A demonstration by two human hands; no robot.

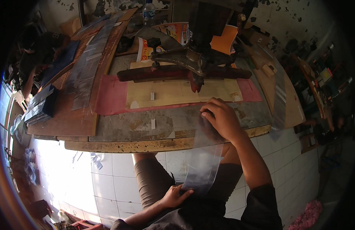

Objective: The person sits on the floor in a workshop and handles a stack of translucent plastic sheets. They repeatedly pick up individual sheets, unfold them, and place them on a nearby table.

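Observation:
A clear plastic strip (202, 165) hangs from the table edge down toward my lap. My right hand (223, 120) pinches its upper end just over the table's front edge. At lap height, my left hand (174, 197) grips the lower end, thumb on top. Beyond my right hand, a press with a long dark red bar (223, 73) stands over a yellowish board (177, 94) laid on a pink sheet (110, 101). One small pale piece (153, 96) rests on the board, and another pale piece (153, 124) lies on the grey tabletop (120, 128).
Long clear strips (87, 74) lie on the brown board at left, near a dark block (41, 105). More clear plastic (279, 105) hangs over the right edge. Behind the press are an orange sheet (224, 40) and a water bottle (148, 12). Another person (51, 44) sits at far left.

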